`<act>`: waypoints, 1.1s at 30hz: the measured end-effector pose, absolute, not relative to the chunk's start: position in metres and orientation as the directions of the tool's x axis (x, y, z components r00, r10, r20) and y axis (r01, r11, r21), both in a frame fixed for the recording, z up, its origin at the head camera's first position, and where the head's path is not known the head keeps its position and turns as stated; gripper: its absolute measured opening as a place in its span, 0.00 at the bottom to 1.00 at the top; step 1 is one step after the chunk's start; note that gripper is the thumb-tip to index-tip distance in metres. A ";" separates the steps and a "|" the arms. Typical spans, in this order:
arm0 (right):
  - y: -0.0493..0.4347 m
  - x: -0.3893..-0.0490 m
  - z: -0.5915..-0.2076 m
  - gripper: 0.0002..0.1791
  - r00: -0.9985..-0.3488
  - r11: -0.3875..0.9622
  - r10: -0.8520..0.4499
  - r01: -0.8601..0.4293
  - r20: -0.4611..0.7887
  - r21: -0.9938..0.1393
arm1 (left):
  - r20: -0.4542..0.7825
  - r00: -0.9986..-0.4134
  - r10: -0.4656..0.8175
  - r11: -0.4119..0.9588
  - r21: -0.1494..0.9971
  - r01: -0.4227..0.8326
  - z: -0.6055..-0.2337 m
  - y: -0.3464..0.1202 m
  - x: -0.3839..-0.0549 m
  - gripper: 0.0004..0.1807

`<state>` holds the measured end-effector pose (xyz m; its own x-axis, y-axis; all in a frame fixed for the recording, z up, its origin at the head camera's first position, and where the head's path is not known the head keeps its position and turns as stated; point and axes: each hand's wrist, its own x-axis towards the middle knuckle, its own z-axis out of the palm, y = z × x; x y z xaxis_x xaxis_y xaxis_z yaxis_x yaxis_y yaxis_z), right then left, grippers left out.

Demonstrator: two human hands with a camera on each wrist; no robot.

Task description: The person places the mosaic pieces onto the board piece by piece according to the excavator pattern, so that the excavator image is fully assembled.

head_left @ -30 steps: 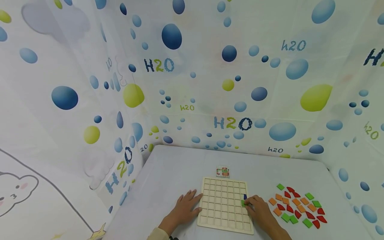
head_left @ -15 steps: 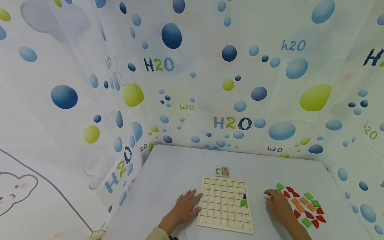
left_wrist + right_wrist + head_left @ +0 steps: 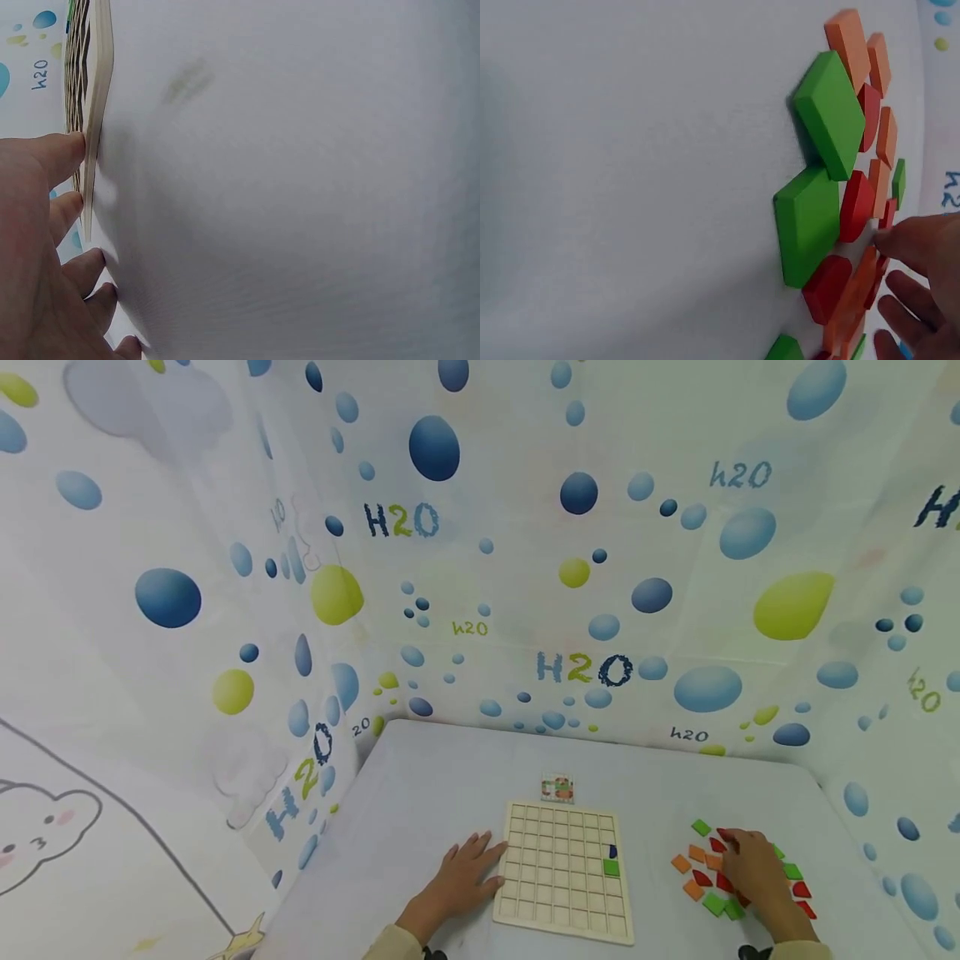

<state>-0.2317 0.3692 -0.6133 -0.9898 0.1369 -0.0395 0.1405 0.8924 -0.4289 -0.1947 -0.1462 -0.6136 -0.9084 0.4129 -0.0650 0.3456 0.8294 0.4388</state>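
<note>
My left hand (image 3: 461, 875) rests on the table with spread fingers, thumb and index fingertip at the left edge of the wooden grid board (image 3: 558, 872); the left wrist view also shows the board's edge (image 3: 99, 90). On the board's right side sit a green square tile (image 3: 611, 867) and, just above it, a small dark blue piece (image 3: 612, 852). My right hand (image 3: 753, 868) is over the loose tiles, fingertips right at the red rounded tiles (image 3: 717, 844). In the right wrist view, thumb and fingers stand apart beside red and orange tiles (image 3: 851, 300); the hand covers part of the pile.
Green tiles (image 3: 829, 112), orange squares (image 3: 681, 863) and red tiles (image 3: 856, 206) lie scattered on the white table (image 3: 442, 777) right of the board. A small printed pattern card (image 3: 557, 787) lies behind the board. A patterned curtain (image 3: 510, 568) surrounds the table.
The right hand has let go of the green tile on the board and moved right, over the loose tiles. The left hand has stayed at the board's edge.
</note>
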 end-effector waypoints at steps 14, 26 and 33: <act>0.374 -0.245 -0.613 0.25 -0.993 0.908 0.090 0.113 -0.076 -0.403 | -0.063 -0.915 0.398 0.839 0.428 0.335 -0.619 -0.145 -0.198 0.33; 0.369 -0.247 -0.611 0.22 -0.990 0.910 0.080 0.121 -0.118 -0.396 | -0.072 -0.913 0.403 0.838 0.430 0.336 -0.625 -0.147 -0.198 0.33; 0.364 -0.247 -0.610 0.25 -0.992 0.887 0.077 0.115 -0.101 -0.447 | -0.063 -0.912 0.404 0.830 0.444 0.337 -0.621 -0.147 -0.198 0.33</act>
<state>-0.2470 0.3638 -0.6101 -0.9919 0.0770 -0.1015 0.1146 0.8869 -0.4475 -0.1975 -0.1470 -0.6212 -0.9124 0.4044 -0.0627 0.3373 0.8299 0.4444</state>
